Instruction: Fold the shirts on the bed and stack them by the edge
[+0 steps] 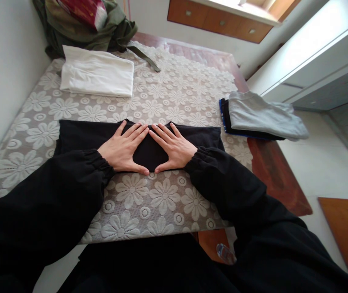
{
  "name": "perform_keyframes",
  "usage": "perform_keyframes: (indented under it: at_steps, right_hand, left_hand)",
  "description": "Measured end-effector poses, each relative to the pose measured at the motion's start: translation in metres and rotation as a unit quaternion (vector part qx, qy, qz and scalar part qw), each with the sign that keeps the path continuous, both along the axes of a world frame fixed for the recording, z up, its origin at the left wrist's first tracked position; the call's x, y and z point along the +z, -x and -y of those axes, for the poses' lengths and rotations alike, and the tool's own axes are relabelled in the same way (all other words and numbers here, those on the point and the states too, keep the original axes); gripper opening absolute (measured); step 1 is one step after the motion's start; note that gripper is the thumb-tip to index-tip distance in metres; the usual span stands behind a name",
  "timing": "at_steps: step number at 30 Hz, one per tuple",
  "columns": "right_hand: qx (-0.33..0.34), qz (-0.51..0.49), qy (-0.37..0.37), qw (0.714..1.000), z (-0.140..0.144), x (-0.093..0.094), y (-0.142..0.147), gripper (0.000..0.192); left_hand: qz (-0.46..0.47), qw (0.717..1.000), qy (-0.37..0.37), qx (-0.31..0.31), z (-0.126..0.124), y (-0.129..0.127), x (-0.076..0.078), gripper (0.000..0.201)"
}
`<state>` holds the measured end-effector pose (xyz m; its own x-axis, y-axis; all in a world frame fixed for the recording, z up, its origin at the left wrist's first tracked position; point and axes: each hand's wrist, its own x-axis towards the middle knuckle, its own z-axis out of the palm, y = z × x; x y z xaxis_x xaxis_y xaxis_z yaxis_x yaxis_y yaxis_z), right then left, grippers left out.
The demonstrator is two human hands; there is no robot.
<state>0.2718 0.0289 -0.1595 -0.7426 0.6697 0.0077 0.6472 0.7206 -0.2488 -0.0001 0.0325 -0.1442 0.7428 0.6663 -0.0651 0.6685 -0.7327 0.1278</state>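
Observation:
A black folded garment [150, 151] lies as a long flat strip across the lace-covered table in front of me. My left hand [125, 147] rests flat on it, fingers spread. Opposite it, my right hand [172, 146] also presses flat on the cloth with its fingers apart. The two hands' fingertips and thumbs nearly meet, framing a patch of black fabric. My sleeves cover parts of both ends of the strip, so its exact kind is hard to tell.
A folded white cloth [99, 73] lies at the back left, before a green bag [113, 28] with a red package [84, 10]. At the right edge sits a stack of folded clothes with a grey garment [262, 116] on top. The lace tablecloth [164, 199] covers the wooden table [277, 175].

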Motion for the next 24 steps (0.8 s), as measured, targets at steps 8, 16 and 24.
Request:
perform_keyframes:
  at_steps: [8, 16, 24]
  right_hand:
    - [-0.003, 0.002, -0.005, 1.000, -0.0002, -0.0001, 0.0001, 0.136]
    - [-0.007, 0.006, -0.010, 1.000, 0.0009, 0.0004, 0.0001, 0.136]
    - [-0.008, 0.017, -0.010, 1.000, 0.0014, 0.0012, 0.0008, 0.136]
  left_hand:
    - [0.001, 1.000, -0.001, -0.006, 0.0001, -0.0004, 0.0013, 0.143]
    - [0.002, 1.000, -0.003, -0.006, 0.0000, -0.0004, 0.0012, 0.141]
    - [-0.005, 1.000, -0.001, -0.002, 0.0004, -0.0007, 0.0008, 0.141]
